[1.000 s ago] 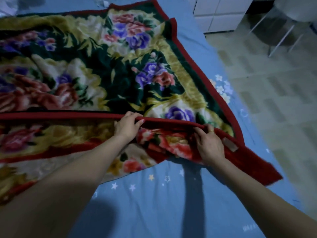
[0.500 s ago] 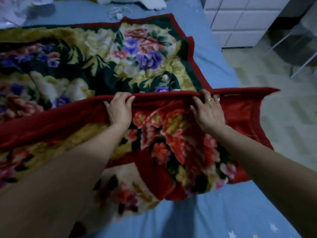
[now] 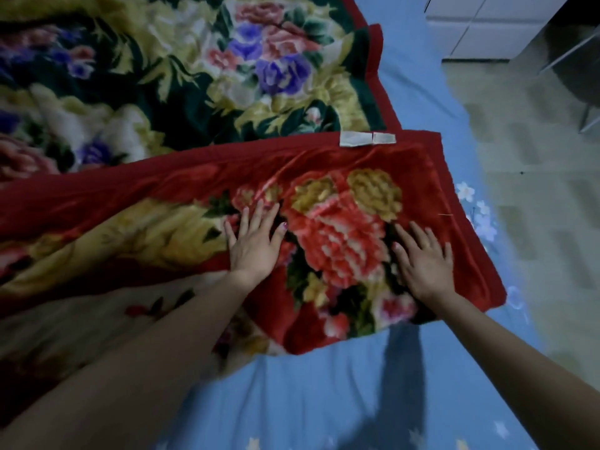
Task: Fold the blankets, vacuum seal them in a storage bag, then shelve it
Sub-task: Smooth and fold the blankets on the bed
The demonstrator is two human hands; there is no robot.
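Note:
A thick floral blanket (image 3: pixel 201 76) with a red border lies spread over the bed. Its near edge is folded over, so a red flap (image 3: pixel 341 203) with pink and yellow flowers lies on top of the green side. A white label (image 3: pixel 367 138) sits at the flap's far edge. My left hand (image 3: pixel 256 241) rests flat on the flap, fingers spread. To the right of it, my right hand (image 3: pixel 425 258) also lies flat on the flap near its right edge. Neither hand grips the cloth.
The bed has a blue sheet (image 3: pixel 324 394) with small stars and flowers. Its right edge (image 3: pixel 506 287) drops to a tiled floor (image 3: pixel 539 190). White drawers (image 3: pixel 487 24) and a metal-legged chair (image 3: pixel 581 76) stand at the far right.
Both hands carried the blanket's near edge forward over the green side, let go of it, and now lie flat on the folded flap.

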